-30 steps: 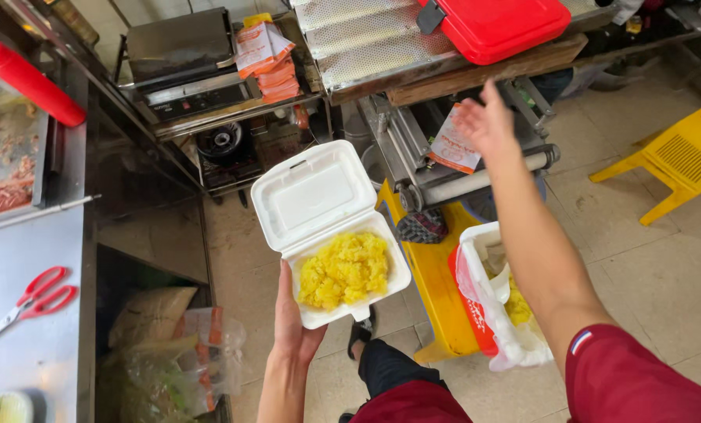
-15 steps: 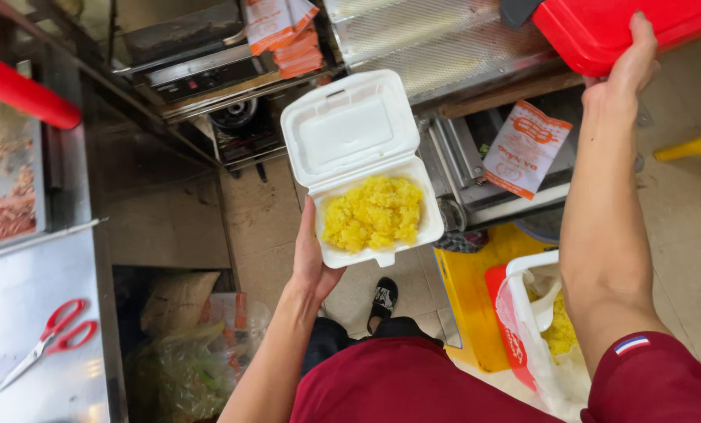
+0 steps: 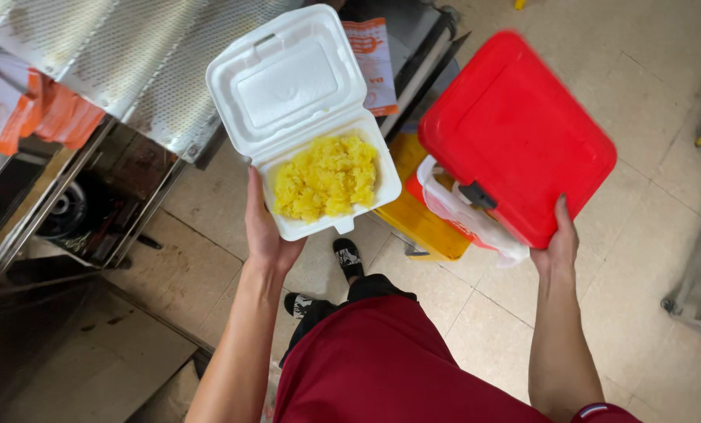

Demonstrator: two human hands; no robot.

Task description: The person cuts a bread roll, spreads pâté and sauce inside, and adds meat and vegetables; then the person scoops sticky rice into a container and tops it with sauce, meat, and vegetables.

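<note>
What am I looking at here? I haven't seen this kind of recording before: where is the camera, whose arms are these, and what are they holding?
There is no machine: a person wears a camera on the head, so this single view looks straight down at their own arms, red clothing and shoes. The left hand supports from below an open white foam box, its lid flipped back and its lower half filled with yellow rice. The right hand grips the edge of a red plastic lid, which is slightly blurred. Beneath it on the tiled floor are a yellow container and a white bag. At upper left there are perforated metal trays on a rack.
</note>
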